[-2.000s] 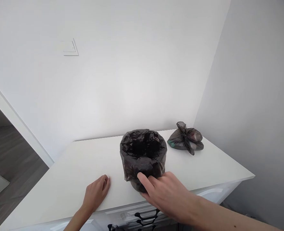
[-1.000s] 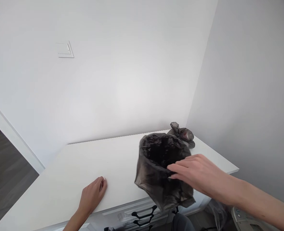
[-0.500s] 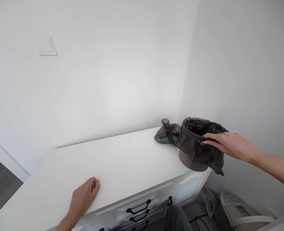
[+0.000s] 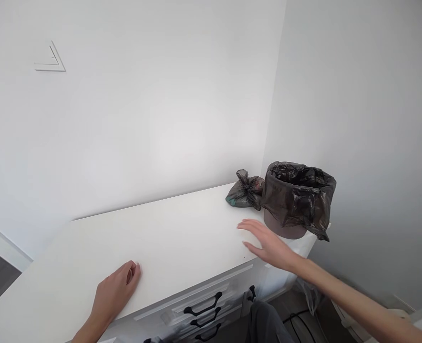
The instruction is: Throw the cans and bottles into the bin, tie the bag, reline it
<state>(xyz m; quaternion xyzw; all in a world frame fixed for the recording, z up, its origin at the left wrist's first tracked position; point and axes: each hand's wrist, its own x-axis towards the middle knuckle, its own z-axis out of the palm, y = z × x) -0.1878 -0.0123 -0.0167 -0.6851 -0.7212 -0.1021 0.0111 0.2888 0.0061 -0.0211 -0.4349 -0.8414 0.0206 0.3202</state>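
Observation:
A bin [image 4: 285,229] lined with a dark translucent bag [image 4: 296,202] stands at the right end of the white cabinet top [image 4: 168,233]; the bag is folded over its rim. Against the bin's left side lies a small knotted dark bag [image 4: 245,191] with something green inside. My right hand [image 4: 266,242] is over the cabinet top in front of both, fingers apart and holding nothing. On the left part of the top, my left hand [image 4: 116,289] rests with its fingers curled closed, and nothing shows in it.
White drawers with black handles [image 4: 202,305] are below the top's front edge. My knee [image 4: 266,324] is beneath them. Cables, a clear plastic bag [image 4: 309,293] and a partly hidden pale appliance are on the floor at right. Walls meet behind the bin.
My right hand has let go of the bin's bag rim and moved left and down over the cabinet top. The view has shifted slightly; my left hand keeps its pose.

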